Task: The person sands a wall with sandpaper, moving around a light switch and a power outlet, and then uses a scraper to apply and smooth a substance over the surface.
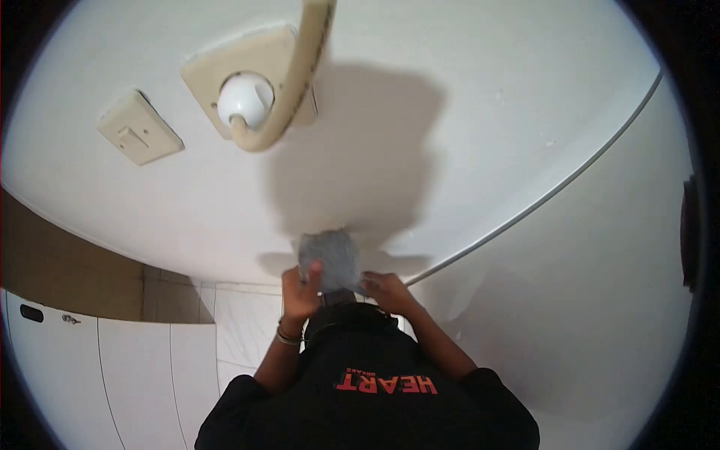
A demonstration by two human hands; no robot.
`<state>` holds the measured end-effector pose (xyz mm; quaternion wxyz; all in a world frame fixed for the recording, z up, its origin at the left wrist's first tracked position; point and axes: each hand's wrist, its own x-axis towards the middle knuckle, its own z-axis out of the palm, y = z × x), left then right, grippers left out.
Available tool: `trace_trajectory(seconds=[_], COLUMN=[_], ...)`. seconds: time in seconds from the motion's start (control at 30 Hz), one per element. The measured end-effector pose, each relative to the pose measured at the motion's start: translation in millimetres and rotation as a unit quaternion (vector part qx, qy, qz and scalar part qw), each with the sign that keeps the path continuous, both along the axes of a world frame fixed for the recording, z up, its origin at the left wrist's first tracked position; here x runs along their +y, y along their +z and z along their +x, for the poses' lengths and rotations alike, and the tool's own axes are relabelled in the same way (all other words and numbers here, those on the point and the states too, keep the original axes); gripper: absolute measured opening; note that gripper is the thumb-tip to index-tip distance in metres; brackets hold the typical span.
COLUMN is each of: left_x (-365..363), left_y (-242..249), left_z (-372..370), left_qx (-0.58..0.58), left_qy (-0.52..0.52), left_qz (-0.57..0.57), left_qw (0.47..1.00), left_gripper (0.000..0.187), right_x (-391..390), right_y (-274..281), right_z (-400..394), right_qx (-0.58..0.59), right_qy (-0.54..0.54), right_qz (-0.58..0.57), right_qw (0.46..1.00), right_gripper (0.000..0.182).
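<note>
two bare hands meet at a grey cloth-like piece (334, 259), low in front of the white wall (495, 150): the left hand (300, 294) has its fingers closed on the left edge; the right hand (388, 291) has bent fingers at the right edge, their grip too blurred to tell. above, a white plug (244, 101) sits beside a switch (139, 129).

A light switch (140, 129) sits beside a socket plate (206, 71) with white plug (243, 99) and beige cable (301, 79); white cabinets (135, 367) adjoin floor tiles (246, 322).
</note>
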<state>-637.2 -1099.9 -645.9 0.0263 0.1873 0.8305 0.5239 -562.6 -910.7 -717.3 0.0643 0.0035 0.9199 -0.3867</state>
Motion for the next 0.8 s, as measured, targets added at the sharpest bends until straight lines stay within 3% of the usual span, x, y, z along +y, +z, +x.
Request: trace_trajectory(seconds=[0.03, 0.1, 0.17, 0.2, 0.27, 0.3, 0.37, 0.4, 0.47, 0.5, 0.57, 0.7, 0.77, 0.8], left_x=[-3, 4, 13, 17, 25, 28, 37, 37, 31, 30, 32, 19, 17, 22], left_y=[-4, 22, 26, 25, 28, 34, 48, 43, 32, 31, 34, 34, 41, 57], left_z=[-6, -3, -10, -11, -14, -15, -9, -11, -19, -19, -18, -27, -21, -13], left_qx=[0.009, -0.12, -0.165, -0.169, -0.179, -0.18, -0.176, -0.175, -0.153, -0.154, -0.121, -0.124, -0.167, -0.184], left_qy=[0.032, 0.062, 0.013, 0.002, 0.007, -0.003, -0.016, -0.023, -0.1, -0.1, -0.041, -0.029, -0.081, -0.173], left_qz=[0.003, 0.18, 0.278, 0.273, 0.331, 0.327, 0.324, 0.323, 0.255, 0.253, 0.21, 0.165, 0.078, 0.062], left_qw=[0.999, 0.974, 0.946, 0.947, 0.927, 0.928, 0.929, 0.93, 0.95, 0.95, 0.969, 0.978, 0.979, 0.966], left_gripper=[0.036, 0.035, 0.035, 0.035, 0.035, 0.035, 0.033, 0.033, 0.035, 0.035, 0.04, 0.04, 0.041, 0.043], right_x=[9, 25, 31, 34, 39, 41, 46, 44, 37, 32, 25, 28, 31, 33], right_y=[-5, 17, 48, 52, 56, 53, 45, 44, 45, 48, 56, 42, 22, 16], right_z=[4, 15, 25, 31, 42, 44, 51, 56, 58, 57, 55, 54, 56, 56], right_qx=[0.015, -0.013, 0.015, 0.022, 0.043, 0.052, 0.042, 0.049, 0.056, 0.056, 0.083, 0.112, 0.029, 0.05], right_qy=[-0.039, -0.118, -0.156, -0.167, -0.167, -0.172, -0.073, -0.075, -0.064, -0.066, 0.021, 0.046, -0.003, 0.029], right_qz=[-0.149, -0.385, -0.608, -0.61, -0.7, -0.701, -0.768, -0.769, -0.816, -0.817, -0.854, -0.824, -0.785, -0.777], right_qw=[0.988, 0.915, 0.778, 0.774, 0.693, 0.69, 0.634, 0.633, 0.571, 0.57, 0.514, 0.554, 0.618, 0.627], right_gripper=[0.026, 0.028, 0.025, 0.025, 0.032, 0.032, 0.042, 0.042, 0.05, 0.05, 0.051, 0.052, 0.051, 0.045])
